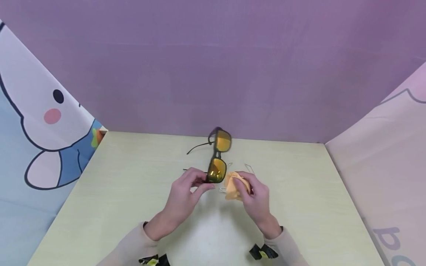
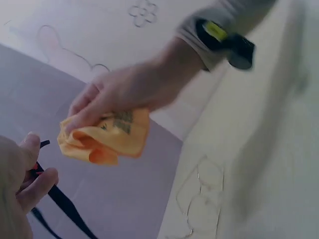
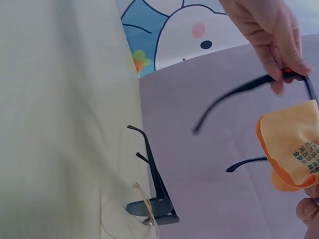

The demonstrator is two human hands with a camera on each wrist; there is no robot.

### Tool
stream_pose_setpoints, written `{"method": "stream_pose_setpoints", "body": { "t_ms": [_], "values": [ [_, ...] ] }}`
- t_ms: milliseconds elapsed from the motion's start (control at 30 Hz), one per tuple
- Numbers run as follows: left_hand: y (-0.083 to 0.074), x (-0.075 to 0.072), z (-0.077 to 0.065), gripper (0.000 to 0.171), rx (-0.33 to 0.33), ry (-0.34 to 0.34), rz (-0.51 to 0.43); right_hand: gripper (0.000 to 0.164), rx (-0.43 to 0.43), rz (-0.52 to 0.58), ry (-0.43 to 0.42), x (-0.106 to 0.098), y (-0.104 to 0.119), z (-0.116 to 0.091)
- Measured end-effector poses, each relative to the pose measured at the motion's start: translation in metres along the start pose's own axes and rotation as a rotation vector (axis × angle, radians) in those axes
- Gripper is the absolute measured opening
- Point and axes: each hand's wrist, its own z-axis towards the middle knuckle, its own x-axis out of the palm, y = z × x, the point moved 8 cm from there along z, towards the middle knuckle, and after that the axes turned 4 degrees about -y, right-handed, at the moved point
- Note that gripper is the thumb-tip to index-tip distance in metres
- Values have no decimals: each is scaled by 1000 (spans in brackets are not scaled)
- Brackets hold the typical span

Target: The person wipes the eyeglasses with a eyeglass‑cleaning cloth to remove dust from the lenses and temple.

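My left hand (image 1: 181,194) pinches a pair of black-framed sunglasses (image 1: 217,170) with yellow mirrored lenses by the hinge end nearest me. The sunglasses are turned on end, one lens above the other, their temple (image 3: 239,92) pointing left in the head view. In my right hand (image 1: 259,199) is a bunched orange cloth (image 1: 233,186) with dark printing, gripped between thumb and fingers just right of the lower lens. In the right wrist view the cloth (image 3: 291,144) covers part of the frame.
Thin wire-framed glasses (image 2: 202,194) lie on the pale table (image 1: 133,184), partly behind the cloth in the head view. Dark-lensed sunglasses (image 3: 154,206) rest near the table's back. A purple backdrop (image 1: 213,66) rises behind, with printed side panels (image 1: 50,122) at both sides.
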Motion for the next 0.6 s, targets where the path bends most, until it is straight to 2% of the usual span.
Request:
{"method": "stream_pose_setpoints", "body": {
  "t_ms": [167, 267, 433, 500, 600],
  "values": [
    [21, 6, -4, 17, -409, -23, -317, 23, 14, 17, -8, 5, 2, -3],
    [31, 11, -10, 15, -589, -65, -428, 22, 12, 22, -26, 9, 5, -4],
    [40, 21, -21, 14, -765, -132, -589, 15, -23, 11, -94, 12, 10, -1],
    [41, 26, -24, 13, -803, -155, -656, 21, -55, 6, -107, 14, 14, -1],
    [42, 30, -26, 12, -822, -181, -716, 25, -83, 32, -59, 21, 18, 0]
  ]
}}
